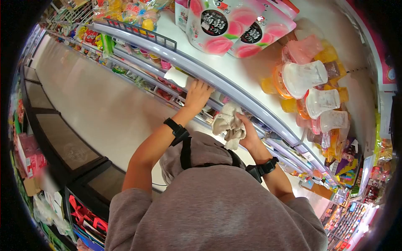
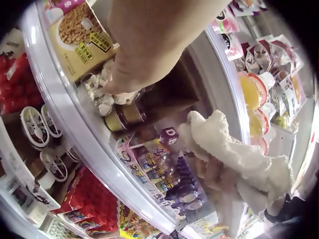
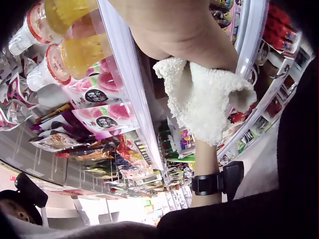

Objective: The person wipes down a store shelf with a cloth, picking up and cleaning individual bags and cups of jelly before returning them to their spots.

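Note:
A crumpled, fluffy white cloth [image 1: 228,123] hangs from my right hand [image 1: 250,133], which grips it in front of the shelf. The right wrist view shows the cloth [image 3: 204,102] bunched under the palm. My left hand [image 1: 197,97] reaches in over a lower shelf, under the edge of the top one. Close up, its fingers are among small clear-wrapped pieces [image 2: 102,89], and the fingertips are partly hidden there. Just by that hand stand a yellow box [image 2: 79,45] with a picture of brown morsels and small yellow-lidded jars [image 2: 124,117].
Pink peach-printed pouches [image 1: 224,25] and lidded jelly cups [image 1: 303,77] stand on the top shelf [image 1: 247,71]. Purple packs [image 2: 184,184] lie beside the jars. Red packs [image 2: 92,199] fill the shelf below. Dark-framed cases [image 1: 63,125] line the other side of the aisle.

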